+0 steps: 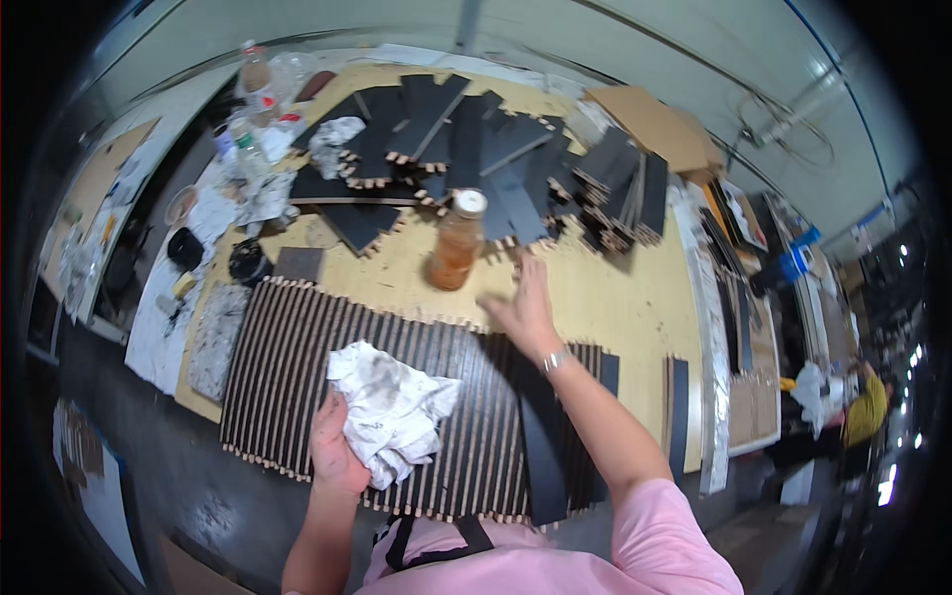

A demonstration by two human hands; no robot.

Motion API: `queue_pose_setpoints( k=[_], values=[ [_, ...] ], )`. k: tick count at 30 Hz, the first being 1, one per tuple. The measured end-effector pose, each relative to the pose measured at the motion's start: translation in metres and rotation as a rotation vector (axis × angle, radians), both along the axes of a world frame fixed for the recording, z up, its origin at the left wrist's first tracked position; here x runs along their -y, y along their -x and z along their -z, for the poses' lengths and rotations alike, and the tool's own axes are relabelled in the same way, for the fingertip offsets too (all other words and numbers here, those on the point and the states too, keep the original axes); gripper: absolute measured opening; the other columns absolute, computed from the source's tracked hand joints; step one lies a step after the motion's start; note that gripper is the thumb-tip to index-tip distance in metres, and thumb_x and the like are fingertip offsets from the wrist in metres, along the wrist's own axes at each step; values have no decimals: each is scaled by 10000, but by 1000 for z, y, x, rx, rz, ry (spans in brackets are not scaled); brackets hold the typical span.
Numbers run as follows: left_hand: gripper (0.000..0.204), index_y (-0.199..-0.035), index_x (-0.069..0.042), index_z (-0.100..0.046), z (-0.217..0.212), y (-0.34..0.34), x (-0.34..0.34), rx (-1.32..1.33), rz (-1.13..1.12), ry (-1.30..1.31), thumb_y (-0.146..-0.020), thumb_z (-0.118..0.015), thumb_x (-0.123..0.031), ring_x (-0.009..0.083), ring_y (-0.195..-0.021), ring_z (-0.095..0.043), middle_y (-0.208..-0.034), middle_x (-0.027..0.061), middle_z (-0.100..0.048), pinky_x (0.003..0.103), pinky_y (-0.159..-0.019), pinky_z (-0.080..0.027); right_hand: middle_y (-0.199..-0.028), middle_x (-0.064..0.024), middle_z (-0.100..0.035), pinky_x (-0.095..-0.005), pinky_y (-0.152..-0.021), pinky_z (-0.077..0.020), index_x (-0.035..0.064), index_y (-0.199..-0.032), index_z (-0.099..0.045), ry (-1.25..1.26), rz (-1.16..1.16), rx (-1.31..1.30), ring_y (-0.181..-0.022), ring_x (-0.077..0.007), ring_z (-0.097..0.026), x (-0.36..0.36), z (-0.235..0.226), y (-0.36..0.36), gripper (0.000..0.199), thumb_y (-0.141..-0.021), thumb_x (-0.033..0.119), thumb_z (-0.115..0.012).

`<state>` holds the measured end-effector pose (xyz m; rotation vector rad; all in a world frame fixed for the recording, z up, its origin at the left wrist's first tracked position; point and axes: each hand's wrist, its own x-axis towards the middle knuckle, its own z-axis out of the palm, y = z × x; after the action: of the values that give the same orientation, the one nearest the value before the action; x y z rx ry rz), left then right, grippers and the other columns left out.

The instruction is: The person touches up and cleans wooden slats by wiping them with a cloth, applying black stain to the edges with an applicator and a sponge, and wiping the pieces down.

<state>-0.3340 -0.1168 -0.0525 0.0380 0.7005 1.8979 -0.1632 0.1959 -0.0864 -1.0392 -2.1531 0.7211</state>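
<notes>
My left hand [337,444] grips a crumpled white cloth [397,407] with dark smudges, held over a row of narrow dark planks [288,367] set side by side with pale notched ends. My right hand [526,307] stretches forward with thumb and fingers apart, holding nothing. Its fingertips come close to the near ends of the piled dark planks [516,203]; whether they touch cannot be made out. Just left of that hand stands a clear bottle [456,253] of orange-brown liquid with a white lid. One wider dark plank [540,446] lies across the row, below my right forearm.
Beyond the row, the yellowish board tabletop [615,297] carries the loose pile. At the left are a dark-stained container [250,260], a stained slab [218,337] and plastic bottles [256,79]. Cardboard [654,124] lies at the back right. A person in yellow [865,407] is far right.
</notes>
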Motion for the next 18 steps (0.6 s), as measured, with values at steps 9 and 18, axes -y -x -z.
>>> queue_pose_setpoints(
  k=[9,18],
  values=[
    [579,-1555,-157,-653,16,-177,-61,-1917,647,-501,-981,-719,-137,328,-1563,-528,-1614,131,-622,619,-1269,-407,-1198,-210,-553,-505,-929,-473,-54,-1352,-582,280,241,384,-1107,-415,-550,267,-9,-237,886,-716,392,-1008],
    [428,-1364,-130,-732,73,-193,-88,-2078,571,-244,-949,-677,-43,327,-1503,-603,-1481,98,-729,688,-1281,-326,-1148,-214,-555,-495,-915,-449,-64,-1291,-609,194,318,210,-1074,-411,-565,270,5,-259,711,-783,321,-924]
  ],
)
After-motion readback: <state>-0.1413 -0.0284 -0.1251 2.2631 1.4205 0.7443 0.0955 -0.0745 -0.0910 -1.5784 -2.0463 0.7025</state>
